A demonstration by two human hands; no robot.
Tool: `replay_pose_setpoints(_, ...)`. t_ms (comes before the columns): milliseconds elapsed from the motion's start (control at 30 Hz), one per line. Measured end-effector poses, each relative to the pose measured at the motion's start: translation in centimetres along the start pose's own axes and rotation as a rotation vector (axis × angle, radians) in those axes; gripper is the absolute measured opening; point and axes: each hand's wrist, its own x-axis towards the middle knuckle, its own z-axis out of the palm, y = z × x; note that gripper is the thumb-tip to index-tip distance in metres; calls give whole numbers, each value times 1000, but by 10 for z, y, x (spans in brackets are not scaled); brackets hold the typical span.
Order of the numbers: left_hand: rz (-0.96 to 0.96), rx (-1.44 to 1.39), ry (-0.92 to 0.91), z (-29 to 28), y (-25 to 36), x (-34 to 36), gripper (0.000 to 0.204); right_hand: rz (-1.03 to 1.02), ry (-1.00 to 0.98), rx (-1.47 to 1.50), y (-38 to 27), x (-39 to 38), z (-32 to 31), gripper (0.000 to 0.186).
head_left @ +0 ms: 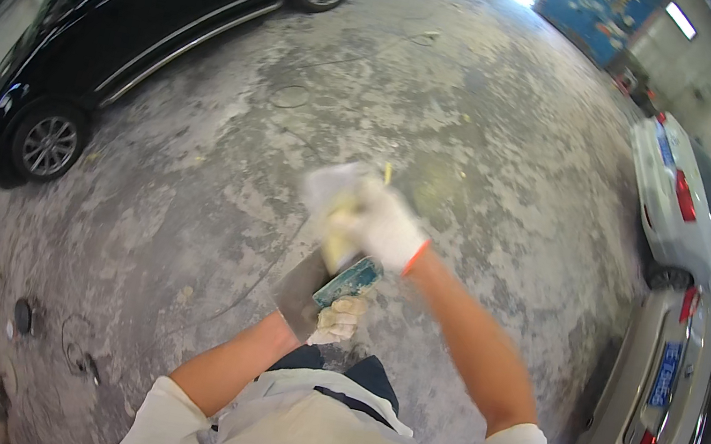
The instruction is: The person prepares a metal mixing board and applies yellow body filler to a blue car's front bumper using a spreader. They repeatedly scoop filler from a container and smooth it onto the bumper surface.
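My left hand (340,320), in a whitish work glove, is closed around a worn teal block (346,283). A flat grey plate (297,292) lies against that hand, partly over the wrist. Above it is my right hand (387,230), smeared by motion, in a white knit glove with an orange cuff. Its fingers appear closed on a pale flat sheet-like piece (331,187), too blurred to name. A yellow paste-like smear (339,243) shows between the right fingers and the plate; I cannot tell which of them it sticks to.
A black car (172,19) stands along the left. On the right are a white car (664,196) and a beige car (623,402). Thin hoses or cords (260,277) run over the patchy concrete floor (496,180). A small dark round object (23,316) lies at lower left.
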Motion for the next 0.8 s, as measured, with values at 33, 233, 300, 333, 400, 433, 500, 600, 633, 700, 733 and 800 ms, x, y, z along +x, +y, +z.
replay_pose_setpoints(33,25,60,-33,2,-1,0,69,266,-56,197,-14,2,-21,39)
replay_pose_setpoints(233,177,4,-72,14,-15,13,72,-144,-285,-173,-45,14,-13,33)
replay_pose_setpoints(300,320,161,-105,9,-20,24,76,44,-183,296,-25,26,-23,32)
replay_pose_setpoints(333,388,218,-55,3,-24,30,76,155,-200,406,-28,20,-27,36)
replay_pose_setpoints(400,509,266,-242,-12,-32,47,76,-203,-326,-68,-38,2,-17,35)
replay_pose_setpoints(433,451,114,-190,-21,-34,54,73,-366,-391,-284,-39,-8,-13,34)
replay_pose_setpoints(500,363,-115,-350,-36,-43,63,72,-101,-440,61,-20,-2,-16,46)
replay_pose_setpoints(600,545,62,-292,-48,-59,69,72,-194,-385,224,-25,-23,-17,45)
replay_pose_setpoints(633,628,111,-205,-49,-63,70,76,-472,-363,-54,-32,-38,-8,44)
replay_pose_setpoints(700,908,220,70,-43,-63,70,85,-329,-447,-49,-25,-54,-14,38)
replay_pose_setpoints(733,733,149,-52,-38,-59,65,87,-290,-321,61,-11,-53,-20,37)
replay_pose_setpoints(800,789,202,300,-24,-53,64,86,-305,103,374,28,-45,-36,35)
